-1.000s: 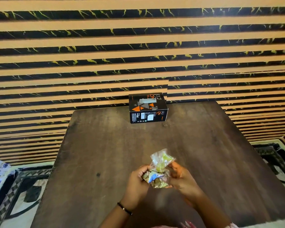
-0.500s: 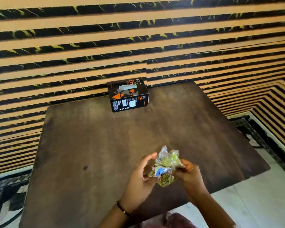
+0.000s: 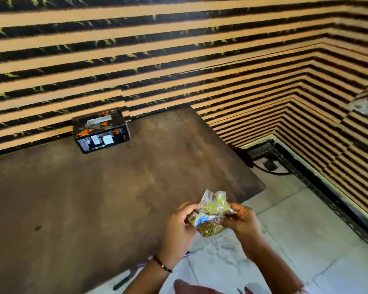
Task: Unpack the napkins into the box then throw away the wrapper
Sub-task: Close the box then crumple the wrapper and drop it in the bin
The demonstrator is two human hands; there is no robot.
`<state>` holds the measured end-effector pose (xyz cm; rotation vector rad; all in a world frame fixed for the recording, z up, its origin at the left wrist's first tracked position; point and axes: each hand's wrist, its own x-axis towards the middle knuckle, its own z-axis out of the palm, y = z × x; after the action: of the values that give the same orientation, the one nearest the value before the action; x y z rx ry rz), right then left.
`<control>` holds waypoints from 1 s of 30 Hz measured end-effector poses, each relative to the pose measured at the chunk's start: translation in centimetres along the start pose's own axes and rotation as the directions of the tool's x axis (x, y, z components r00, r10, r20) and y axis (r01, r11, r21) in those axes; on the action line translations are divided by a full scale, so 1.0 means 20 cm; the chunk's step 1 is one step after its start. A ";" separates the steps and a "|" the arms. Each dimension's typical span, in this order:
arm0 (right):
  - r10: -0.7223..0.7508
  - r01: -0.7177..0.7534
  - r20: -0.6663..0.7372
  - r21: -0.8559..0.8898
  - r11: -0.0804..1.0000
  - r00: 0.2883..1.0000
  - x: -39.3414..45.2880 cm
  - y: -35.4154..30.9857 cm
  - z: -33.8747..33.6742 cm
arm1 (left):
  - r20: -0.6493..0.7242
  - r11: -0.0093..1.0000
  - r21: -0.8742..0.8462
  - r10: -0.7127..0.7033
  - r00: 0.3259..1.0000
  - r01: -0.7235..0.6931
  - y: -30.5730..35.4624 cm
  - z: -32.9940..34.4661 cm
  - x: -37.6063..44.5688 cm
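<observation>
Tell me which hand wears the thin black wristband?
The left hand: a thin black band circles its wrist. The right hand, gripping the crumpled wrapper from the other side, has a bare wrist.

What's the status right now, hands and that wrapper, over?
Left hand and right hand both shut on crumpled wrapper, held past the table edge. Box at the far side. No bin visible.
</observation>
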<state>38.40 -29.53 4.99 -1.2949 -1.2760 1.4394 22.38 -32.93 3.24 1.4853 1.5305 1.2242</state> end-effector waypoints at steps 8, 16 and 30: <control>0.026 -0.020 -0.071 0.096 0.995 0.997 -0.15 0.01 -0.70 | 0.082 0.999 0.034 0.012 0.997 -0.015 0.26 0.64 -0.04; 0.103 -0.043 -0.256 0.227 0.973 0.961 -0.15 0.05 -1.09 | 0.258 0.995 0.000 0.092 0.962 -0.096 0.47 0.98 0.05; 0.028 0.013 -0.228 0.178 0.984 0.973 0.57 -0.15 -1.51 | 0.411 0.885 0.316 0.198 0.890 -0.342 0.52 1.49 0.87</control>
<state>66.16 -12.99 6.97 -1.3031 -0.9673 1.3322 51.49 -11.73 5.27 2.1157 1.3776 0.7468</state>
